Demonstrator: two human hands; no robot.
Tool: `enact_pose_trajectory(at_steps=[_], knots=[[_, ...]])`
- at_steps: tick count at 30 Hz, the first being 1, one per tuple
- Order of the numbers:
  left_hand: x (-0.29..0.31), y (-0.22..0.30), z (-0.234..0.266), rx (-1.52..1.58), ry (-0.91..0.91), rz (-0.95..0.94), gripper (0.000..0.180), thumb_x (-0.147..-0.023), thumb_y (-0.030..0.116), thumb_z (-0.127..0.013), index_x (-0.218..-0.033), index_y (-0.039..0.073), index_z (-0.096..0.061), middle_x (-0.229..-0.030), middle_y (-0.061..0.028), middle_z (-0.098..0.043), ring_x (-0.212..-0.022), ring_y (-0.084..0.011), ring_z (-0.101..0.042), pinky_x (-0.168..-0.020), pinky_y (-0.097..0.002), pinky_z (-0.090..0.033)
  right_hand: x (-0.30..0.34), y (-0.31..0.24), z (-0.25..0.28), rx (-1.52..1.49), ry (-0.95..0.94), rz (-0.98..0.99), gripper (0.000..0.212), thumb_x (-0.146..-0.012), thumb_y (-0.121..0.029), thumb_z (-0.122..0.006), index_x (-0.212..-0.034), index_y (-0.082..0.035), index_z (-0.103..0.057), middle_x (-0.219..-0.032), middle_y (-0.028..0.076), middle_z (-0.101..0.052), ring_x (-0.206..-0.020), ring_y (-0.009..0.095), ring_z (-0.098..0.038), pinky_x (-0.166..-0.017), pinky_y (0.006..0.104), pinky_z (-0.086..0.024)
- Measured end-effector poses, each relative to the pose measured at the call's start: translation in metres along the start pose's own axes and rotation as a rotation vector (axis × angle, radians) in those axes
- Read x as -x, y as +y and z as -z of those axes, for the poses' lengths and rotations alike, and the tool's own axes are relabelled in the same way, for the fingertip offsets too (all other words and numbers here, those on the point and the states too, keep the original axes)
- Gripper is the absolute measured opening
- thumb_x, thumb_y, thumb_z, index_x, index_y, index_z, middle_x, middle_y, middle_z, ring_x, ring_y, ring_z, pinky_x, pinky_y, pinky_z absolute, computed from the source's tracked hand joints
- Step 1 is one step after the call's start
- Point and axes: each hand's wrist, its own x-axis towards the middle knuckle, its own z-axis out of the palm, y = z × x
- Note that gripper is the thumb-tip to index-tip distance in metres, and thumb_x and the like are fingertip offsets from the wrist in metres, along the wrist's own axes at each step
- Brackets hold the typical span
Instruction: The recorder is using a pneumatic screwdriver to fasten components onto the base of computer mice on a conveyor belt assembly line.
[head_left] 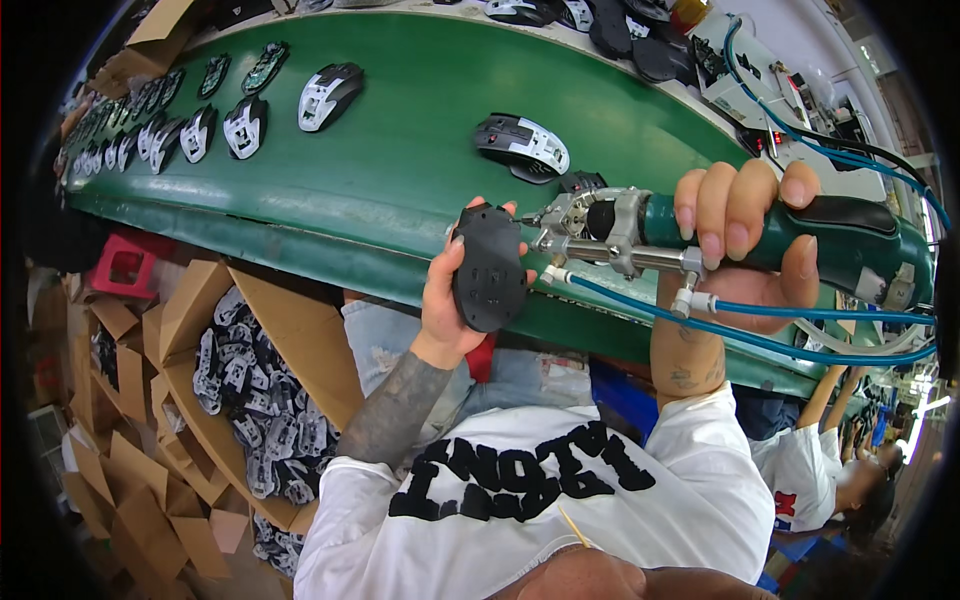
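Observation:
My left hand (447, 290) is wrapped round a black computer mouse (487, 268), its underside turned toward me. My right hand (752, 235) grips a green power screwdriver (665, 222) with a metal feeder head and blue hoses. The screwdriver lies almost level, and its tip points at the upper right edge of the mouse. Whether the tip touches the mouse I cannot tell. Beyond my hands, a half-assembled mouse (522, 146) with grey and black parts rests on the green conveyor belt (420, 110). Another dark mouse part (582, 182) is partly hidden behind the screwdriver head.
Several open mice (245, 127) and circuit boards (265, 68) line the belt at the left. An open cardboard box (290, 330) full of mouse parts (255, 390) stands at my left. Blue hoses (800, 310) run off to the right. A co-worker (815, 470) sits at the right.

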Motion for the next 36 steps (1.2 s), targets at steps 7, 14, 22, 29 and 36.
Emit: enact_pose_trajectory(at_steps=[7,14,22,29,36], knots=[[-0.001,0.000,0.002,0.035,-0.070,0.015,0.052,-0.090,0.028,-0.045,-0.138,0.014,-0.028,-0.136,-0.0141,-0.036,-0.105,-0.0257,-0.054,-0.084,-0.0460,-0.050,-0.003,-0.003,0.002,-0.018,-0.007,0.034,0.036,-0.088,-0.031,-0.051,-0.114,-0.007,-0.044,-0.068,0.004,-0.047,-0.055,0.015,-0.044,-0.059,0.0334,-0.037],[-0.003,-0.001,-0.002,-0.116,-0.014,0.069,0.050,-0.092,0.026,-0.042,-0.138,0.012,-0.027,-0.129,-0.0133,-0.042,-0.105,-0.0247,-0.053,-0.083,-0.0439,-0.051,-0.002,-0.030,0.005,-0.093,-0.062,0.064,0.038,-0.088,-0.035,-0.054,-0.114,-0.009,-0.046,-0.071,0.002,-0.046,-0.059,0.014,-0.045,-0.063,0.0319,-0.035],[-0.001,0.001,-0.003,-0.143,-0.011,0.071,0.050,-0.092,0.027,-0.042,-0.138,0.012,-0.028,-0.120,-0.0119,-0.047,-0.101,-0.0244,-0.055,-0.080,-0.0429,-0.053,0.001,-0.012,-0.006,-0.041,0.028,0.017,0.040,-0.088,-0.035,-0.054,-0.117,-0.010,-0.045,-0.069,0.004,-0.048,-0.057,0.016,-0.044,-0.061,0.0338,-0.036],[-0.001,0.001,-0.003,-0.086,-0.006,0.082,0.052,-0.091,0.026,-0.043,-0.139,0.013,-0.027,-0.120,-0.0118,-0.047,-0.101,-0.0244,-0.055,-0.080,-0.0435,-0.053,-0.001,-0.015,-0.005,-0.067,0.003,0.014,0.040,-0.089,-0.036,-0.053,-0.117,-0.010,-0.044,-0.070,0.004,-0.048,-0.057,0.016,-0.045,-0.062,0.0340,-0.036],[-0.001,0.002,-0.006,-0.089,-0.001,0.070,0.052,-0.091,0.027,-0.044,-0.139,0.013,-0.027,-0.119,-0.0110,-0.048,-0.102,-0.0230,-0.055,-0.080,-0.0433,-0.053,-0.002,-0.010,-0.007,-0.044,0.007,0.015,0.039,-0.090,-0.036,-0.052,-0.117,-0.010,-0.044,-0.071,0.005,-0.048,-0.058,0.016,-0.045,-0.063,0.0341,-0.036]])
